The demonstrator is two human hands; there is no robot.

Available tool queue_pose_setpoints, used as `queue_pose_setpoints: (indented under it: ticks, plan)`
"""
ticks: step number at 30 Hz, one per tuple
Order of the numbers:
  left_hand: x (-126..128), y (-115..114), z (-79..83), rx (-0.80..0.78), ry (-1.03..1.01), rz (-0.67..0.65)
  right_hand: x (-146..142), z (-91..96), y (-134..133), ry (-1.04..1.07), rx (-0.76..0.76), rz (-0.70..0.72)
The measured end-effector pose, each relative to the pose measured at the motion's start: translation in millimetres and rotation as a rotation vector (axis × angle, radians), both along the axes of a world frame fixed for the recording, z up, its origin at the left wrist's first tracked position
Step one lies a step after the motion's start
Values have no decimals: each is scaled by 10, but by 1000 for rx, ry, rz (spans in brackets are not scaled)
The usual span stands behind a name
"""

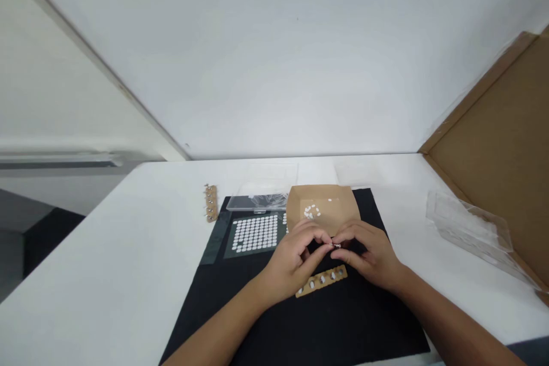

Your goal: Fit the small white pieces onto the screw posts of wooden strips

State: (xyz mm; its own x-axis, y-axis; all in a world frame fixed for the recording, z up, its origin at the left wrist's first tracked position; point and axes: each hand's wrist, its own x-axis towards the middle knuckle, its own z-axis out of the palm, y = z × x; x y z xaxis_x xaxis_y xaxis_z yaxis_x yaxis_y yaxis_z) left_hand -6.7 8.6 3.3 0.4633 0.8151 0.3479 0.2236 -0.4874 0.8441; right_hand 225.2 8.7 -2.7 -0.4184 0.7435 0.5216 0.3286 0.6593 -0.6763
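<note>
My left hand [294, 257] and my right hand [372, 250] meet over the black mat, thumb and forefinger of each pinched together. Between the fingertips is a small shiny metal piece [337, 246], too small to name more exactly. Just below them lies a brown cardboard strip [328, 280] with a row of small pieces, several topped in white; my left hand hides its left end. Behind the fingers stands an open brown paper tray [352, 206] with loose white oval pieces [312, 211] in it.
A dark sheet with rows of white dots [257, 233] lies left of the tray. Behind it sits an open clear plastic case [249, 202]. Another strip with metal pieces [211, 203] is farther left. Clear plastic containers [467, 220] lean by a cardboard panel [497, 143] on the right.
</note>
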Motion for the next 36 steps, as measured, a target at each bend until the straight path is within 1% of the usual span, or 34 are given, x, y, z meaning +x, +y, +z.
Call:
queue_pose_setpoints:
  ticks: [2, 6, 12, 16, 18, 21, 26, 30, 36]
  plan:
    - [3, -9, 6, 37, -16, 1, 9, 6, 2, -29, 14, 6]
    - [14, -4, 11, 139, -19, 39, 7, -3, 9, -54, 95, 0]
    - [37, 58, -64, 443, -14, 185, 3, -75, 40, -131, 213, -84]
    - [41, 59, -81, 661, 54, 255, -5, -100, 48, -169, 267, -142]
    - [44, 40, -70, 726, 91, 282, -15, -95, 42, -178, 290, -170]
    - [57, 8, -48, 746, 114, 295, -28, -87, 29, -197, 291, -185]
    - [96, -13, -5, 698, 74, 258, -46, -120, 18, -208, 307, -193]
    - [109, -13, 32, 669, 49, 263, -60, -137, 12, -245, 328, -186]
    - [90, -16, 66, 700, 60, 266, -87, -77, 5, -261, 401, -147]
